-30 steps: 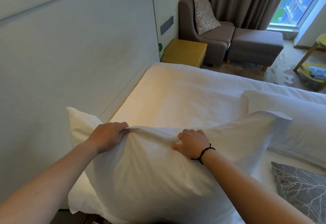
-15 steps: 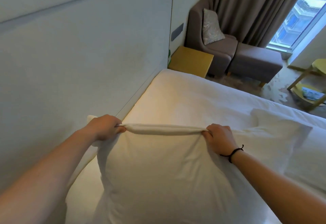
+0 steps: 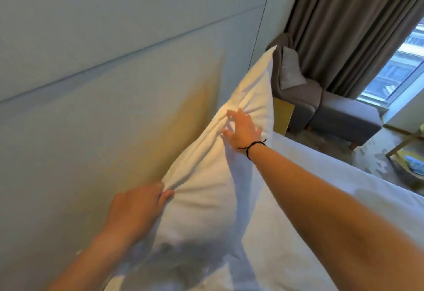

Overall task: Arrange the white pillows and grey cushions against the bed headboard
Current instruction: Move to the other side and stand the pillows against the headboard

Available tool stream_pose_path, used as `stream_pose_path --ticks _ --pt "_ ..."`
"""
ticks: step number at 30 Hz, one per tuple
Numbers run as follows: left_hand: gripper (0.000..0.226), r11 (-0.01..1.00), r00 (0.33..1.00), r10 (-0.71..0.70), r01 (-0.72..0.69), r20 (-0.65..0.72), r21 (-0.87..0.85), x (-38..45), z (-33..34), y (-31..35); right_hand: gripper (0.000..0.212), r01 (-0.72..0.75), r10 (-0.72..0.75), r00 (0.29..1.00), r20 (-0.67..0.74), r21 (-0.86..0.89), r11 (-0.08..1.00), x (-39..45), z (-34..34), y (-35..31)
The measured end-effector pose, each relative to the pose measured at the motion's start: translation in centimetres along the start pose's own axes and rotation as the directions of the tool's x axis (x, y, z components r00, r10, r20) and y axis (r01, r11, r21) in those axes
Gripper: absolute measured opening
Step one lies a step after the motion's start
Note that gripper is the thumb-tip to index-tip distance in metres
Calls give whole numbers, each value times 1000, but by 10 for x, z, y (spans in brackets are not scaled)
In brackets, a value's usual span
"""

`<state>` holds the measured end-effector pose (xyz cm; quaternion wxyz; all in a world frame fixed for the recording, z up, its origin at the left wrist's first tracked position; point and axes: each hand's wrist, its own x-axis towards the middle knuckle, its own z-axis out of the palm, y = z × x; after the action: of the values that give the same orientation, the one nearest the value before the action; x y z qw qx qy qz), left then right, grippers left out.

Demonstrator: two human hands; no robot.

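A white pillow [image 3: 206,187] stands up on the bed, its top edge close to the pale padded headboard [image 3: 103,118]. My left hand [image 3: 135,208] grips the pillow's near top edge, fingers curled into the cloth. My right hand [image 3: 243,130], with a black band at the wrist, lies on the pillow's upper front with the fingers spread and loose. The pillow's far corner points up toward the armchair. No grey cushion shows on the bed in this view.
White bedding [image 3: 321,199] stretches to the right. Beyond the bed stand a yellow bedside table [image 3: 283,116], a grey armchair [image 3: 296,89] with a cushion, a footstool [image 3: 344,121], brown curtains [image 3: 344,27], a window and a small yellow table [image 3: 410,160].
The pillow has been lifted and swung up against the headboard. My right hand has let go of the top edge and now lies spread on the pillow's front. The view has tilted upward.
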<state>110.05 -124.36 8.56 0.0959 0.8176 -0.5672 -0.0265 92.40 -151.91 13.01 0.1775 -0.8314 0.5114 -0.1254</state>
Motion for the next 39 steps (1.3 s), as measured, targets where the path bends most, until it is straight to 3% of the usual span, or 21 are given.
stream_pose_path --ticks 2,4,5,6,11,15,19,23,26,29,32,34,39 --pt "44 996 973 -74 85 218 -40 3 36 -5 80 -77 57 973 225 81 994 -17 65 -23" --pt "74 967 912 -142 211 384 -143 -2 62 -14 88 -138 90 909 406 91 986 -48 128 -36" --pt "82 950 900 -169 257 401 -177 -5 72 -19 89 -172 121 892 436 81 982 -64 150 -38" --pt "83 941 899 -190 282 394 -188 -7 79 -22 89 -202 147 891 429 87 975 -77 164 -38" --pt "43 951 939 -155 226 306 -211 -3 80 -25 93 -257 182 926 332 198 946 -92 168 -26" --pt "35 961 964 -90 150 248 -234 4 63 -21 99 -378 302 911 279 276 884 -105 161 -16" --pt "36 971 993 -54 77 108 -227 14 34 -22 104 -490 381 870 314 446 749 -124 163 -11" --pt "38 958 998 -22 6 -53 -287 21 -2 -25 102 -422 318 907 277 595 684 -124 159 -28" --pt "39 967 996 -45 26 -72 -252 20 -8 -29 102 -404 295 915 276 621 671 -123 160 -37" --pt "40 981 994 -105 104 1 -164 16 -2 -33 98 -424 264 902 343 580 696 -134 166 -30" --pt "30 988 990 -142 142 8 -59 7 7 -33 97 -394 210 906 368 548 738 -147 169 -17" --pt "29 994 993 -110 109 -40 -30 0 10 -25 97 -385 186 903 387 541 748 -153 165 -10" --pt "52 998 993 48 -44 -108 39 -8 17 26 97 -424 147 865 481 541 726 -174 139 5"
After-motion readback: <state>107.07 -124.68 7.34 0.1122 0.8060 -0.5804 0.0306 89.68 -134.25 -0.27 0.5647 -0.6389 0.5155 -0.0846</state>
